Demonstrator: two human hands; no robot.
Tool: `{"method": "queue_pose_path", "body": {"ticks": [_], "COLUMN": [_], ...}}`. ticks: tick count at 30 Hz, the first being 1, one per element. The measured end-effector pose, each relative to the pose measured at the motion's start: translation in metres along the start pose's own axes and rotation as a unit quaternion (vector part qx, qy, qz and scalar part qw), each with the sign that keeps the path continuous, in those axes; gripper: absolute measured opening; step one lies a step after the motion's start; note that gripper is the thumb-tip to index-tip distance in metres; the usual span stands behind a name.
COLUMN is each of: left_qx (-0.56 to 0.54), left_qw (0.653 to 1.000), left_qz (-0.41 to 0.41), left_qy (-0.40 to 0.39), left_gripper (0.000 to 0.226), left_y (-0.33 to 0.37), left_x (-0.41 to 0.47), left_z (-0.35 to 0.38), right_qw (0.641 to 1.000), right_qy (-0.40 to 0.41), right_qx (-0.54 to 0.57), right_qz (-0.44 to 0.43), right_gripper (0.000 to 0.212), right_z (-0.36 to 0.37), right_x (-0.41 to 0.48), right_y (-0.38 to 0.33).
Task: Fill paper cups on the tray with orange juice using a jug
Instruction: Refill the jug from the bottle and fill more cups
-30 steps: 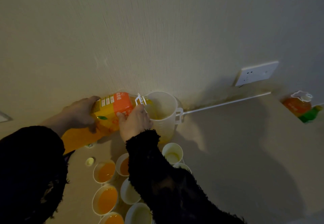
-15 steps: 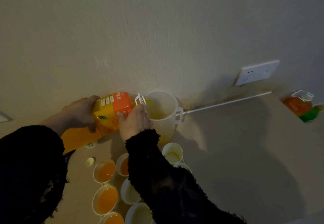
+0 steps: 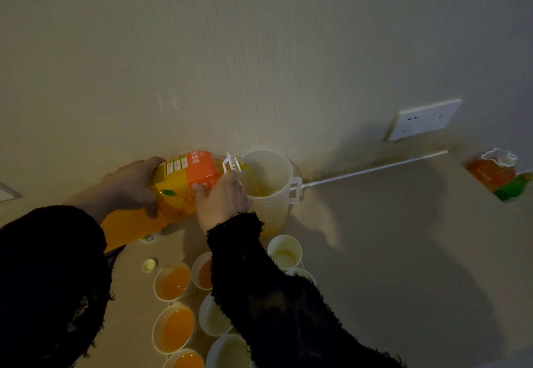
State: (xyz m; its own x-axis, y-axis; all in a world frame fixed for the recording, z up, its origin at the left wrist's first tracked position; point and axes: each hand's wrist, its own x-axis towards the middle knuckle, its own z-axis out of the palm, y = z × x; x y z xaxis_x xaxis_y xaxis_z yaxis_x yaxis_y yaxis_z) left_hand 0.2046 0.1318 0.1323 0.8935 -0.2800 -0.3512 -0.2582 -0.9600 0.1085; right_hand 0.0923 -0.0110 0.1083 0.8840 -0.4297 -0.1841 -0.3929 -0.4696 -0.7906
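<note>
A large orange juice bottle (image 3: pixel 184 186) lies tipped on its side with its neck over a translucent plastic jug (image 3: pixel 271 191) by the wall, and juice runs into the jug. My left hand (image 3: pixel 132 186) grips the bottle's body. My right hand (image 3: pixel 222 197) holds the bottle near its neck and white handle. Several paper cups stand in front: some hold juice (image 3: pixel 173 282), others look empty (image 3: pixel 284 252). My right sleeve hides part of the cups. No tray is distinguishable under them.
A small yellowish bottle cap (image 3: pixel 149 265) lies on the surface left of the cups. A second juice bottle (image 3: pixel 496 173) lies at the far right. A white wall socket (image 3: pixel 424 119) is on the wall, with a thin white strip (image 3: pixel 375 170) below it.
</note>
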Motion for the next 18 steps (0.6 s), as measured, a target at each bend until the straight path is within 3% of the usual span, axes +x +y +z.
{"method": "queue_pose_path", "body": {"ticks": [18], "left_qx": [-0.016], "left_qw": [1.0], "left_qz": [-0.008], "left_qy": [-0.001], "left_gripper": [0.129], "left_y": [0.0027], "left_x": [-0.0003], "left_z": [0.0011], "right_qw": [1.0], "right_qy": [-0.003], "right_qx": [0.003], "right_qz": [0.004], "right_gripper": [0.059], "right_z": [-0.0011], "right_x": [0.0005], "right_y": [0.0001]}}
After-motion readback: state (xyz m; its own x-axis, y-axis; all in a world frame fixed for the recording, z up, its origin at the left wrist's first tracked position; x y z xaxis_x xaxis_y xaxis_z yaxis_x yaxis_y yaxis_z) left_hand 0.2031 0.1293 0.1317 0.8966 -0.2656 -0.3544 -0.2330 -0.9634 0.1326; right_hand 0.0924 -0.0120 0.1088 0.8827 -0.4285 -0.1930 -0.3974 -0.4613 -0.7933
